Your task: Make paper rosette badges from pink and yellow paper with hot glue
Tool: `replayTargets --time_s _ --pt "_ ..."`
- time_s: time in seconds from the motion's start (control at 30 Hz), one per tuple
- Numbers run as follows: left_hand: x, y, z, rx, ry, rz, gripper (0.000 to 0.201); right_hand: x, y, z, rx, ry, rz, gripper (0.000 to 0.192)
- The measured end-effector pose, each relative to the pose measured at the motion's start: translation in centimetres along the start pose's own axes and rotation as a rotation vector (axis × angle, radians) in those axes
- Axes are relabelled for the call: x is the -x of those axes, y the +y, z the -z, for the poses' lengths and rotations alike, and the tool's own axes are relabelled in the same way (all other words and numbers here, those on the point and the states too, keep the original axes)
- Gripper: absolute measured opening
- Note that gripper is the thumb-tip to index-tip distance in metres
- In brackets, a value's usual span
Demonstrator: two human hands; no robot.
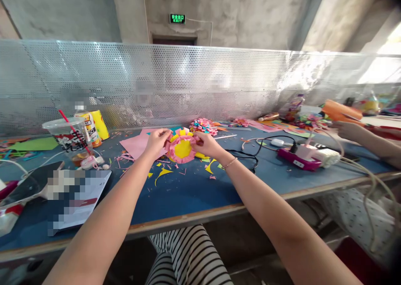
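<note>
- Centre frame: left hand (158,141) and right hand (207,145) each pinch the rim of the round pink-and-yellow paper flower (182,148).
- Keep both grips light and even, so the petals stay uncrushed above the blue bench (188,189).

Pink-and-yellow paper flower (182,148) — blue table (194,189)

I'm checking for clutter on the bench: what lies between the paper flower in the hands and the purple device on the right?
In the head view, black cables and yellow paper scraps lie on the blue table between the paper flower and the purple device.
</note>
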State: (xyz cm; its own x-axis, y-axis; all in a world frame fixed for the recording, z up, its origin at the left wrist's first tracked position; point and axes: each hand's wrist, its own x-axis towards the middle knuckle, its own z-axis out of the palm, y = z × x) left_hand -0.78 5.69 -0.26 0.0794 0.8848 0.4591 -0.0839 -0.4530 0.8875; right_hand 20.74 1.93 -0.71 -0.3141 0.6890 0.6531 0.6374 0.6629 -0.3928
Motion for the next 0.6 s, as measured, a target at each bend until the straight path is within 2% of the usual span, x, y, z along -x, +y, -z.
replayTargets --time_s 0.1,0.27,0.33,0.47,0.6 --pt "-0.1 -0.5 -0.3 0.014 0.039 -0.016 0.028 0.1 0.1 -0.1 0.025 0.010 0.048 0.018" --pt "0.1 -0.6 -0.8 0.057 0.026 0.052 0.033 0.1 0.2 -0.2 0.058 0.018 0.100 0.025" --pt "0.3 -0.1 -0.8 0.034 0.026 0.033 0.036 0.1 0.2 -0.2 0.060 0.029 0.081 0.028" --pt "0.7 0.9 -0.7 -0.030 -0.055 -0.008 0.037 0.0 0.5 -0.6 0.054 0.050 0.001 0.029" --pt "0.8 1.1 -0.5 -0.080 -0.067 0.004 0.050 0.0 0.4 -0.8 0.026 0.050 -0.042 0.023"
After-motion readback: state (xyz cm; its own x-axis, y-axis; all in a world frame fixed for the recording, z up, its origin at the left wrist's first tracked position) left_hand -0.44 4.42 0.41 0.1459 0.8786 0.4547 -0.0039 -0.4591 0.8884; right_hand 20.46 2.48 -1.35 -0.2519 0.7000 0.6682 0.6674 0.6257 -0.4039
